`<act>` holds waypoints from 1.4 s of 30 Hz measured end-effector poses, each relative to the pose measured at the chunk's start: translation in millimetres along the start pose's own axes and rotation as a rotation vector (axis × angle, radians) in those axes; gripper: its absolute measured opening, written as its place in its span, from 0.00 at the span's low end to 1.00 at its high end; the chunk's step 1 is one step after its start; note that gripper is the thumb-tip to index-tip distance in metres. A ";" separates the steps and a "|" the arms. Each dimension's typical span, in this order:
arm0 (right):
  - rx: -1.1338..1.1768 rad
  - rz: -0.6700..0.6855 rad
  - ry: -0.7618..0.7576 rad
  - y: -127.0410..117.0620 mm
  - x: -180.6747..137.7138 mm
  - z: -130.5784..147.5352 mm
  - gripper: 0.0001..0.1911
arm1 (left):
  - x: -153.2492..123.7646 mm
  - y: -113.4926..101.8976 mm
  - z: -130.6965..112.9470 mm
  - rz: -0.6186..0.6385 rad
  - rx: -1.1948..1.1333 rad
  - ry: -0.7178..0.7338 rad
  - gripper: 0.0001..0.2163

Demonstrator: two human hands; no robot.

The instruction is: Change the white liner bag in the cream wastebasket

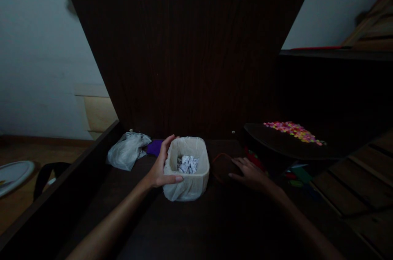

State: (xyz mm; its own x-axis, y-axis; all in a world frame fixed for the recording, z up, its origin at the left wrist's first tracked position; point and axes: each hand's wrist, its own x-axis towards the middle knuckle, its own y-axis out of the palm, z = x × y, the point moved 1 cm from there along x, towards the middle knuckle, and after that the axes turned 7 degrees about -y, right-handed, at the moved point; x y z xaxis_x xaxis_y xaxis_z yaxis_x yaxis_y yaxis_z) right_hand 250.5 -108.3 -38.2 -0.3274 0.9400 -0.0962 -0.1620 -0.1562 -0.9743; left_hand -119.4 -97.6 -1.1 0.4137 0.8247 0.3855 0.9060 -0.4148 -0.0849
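My left hand [164, 168] grips the left rim of a small bin [186, 188], thumb at the front and fingers behind. A whitish plastic bag lines the bin and folds over its rim. Crumpled printed paper [188, 164] lies inside at the bottom. To the right, my right hand [248, 173] has its fingers stretched out over a dark brown object with a thin orange edge [221, 155]; its kind is too dark to tell. A red thing [255, 158] shows partly behind that hand.
A crumpled plastic bag [128, 151] and a purple item [154, 148] lie left of the bin. A tall dark wooden panel [184, 55] rises behind. At right, colourful small pieces [294, 131] cover part of a dark curved shelf [270, 141]. A raised side board [58, 186] runs along the left.
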 end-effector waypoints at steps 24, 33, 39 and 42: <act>-0.136 0.126 -0.080 -8.0 -28.4 49.8 0.10 | -4.8 -0.3 -4.5 -0.003 0.070 0.059 0.52; 0.020 0.107 -0.093 -37.2 -16.0 83.6 0.16 | -11.5 -5.1 -2.6 -0.043 0.116 0.032 0.54; 0.195 -0.008 -0.189 -17.5 -7.1 110.4 0.14 | -27.2 -20.6 -1.1 -0.038 0.111 -0.003 0.52; 0.215 0.001 -0.201 3.5 -6.6 117.3 0.12 | -43.6 -32.6 -0.3 -0.077 0.137 -0.081 0.39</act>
State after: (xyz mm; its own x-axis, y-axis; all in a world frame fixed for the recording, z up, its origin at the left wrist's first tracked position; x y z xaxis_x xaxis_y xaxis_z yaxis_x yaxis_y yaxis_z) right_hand 142.9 -150.7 -17.1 -0.5020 0.8642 -0.0337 -0.3484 -0.2377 -0.9067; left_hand -167.0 -120.2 -14.9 0.3431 0.8829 0.3207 0.9369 -0.2970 -0.1845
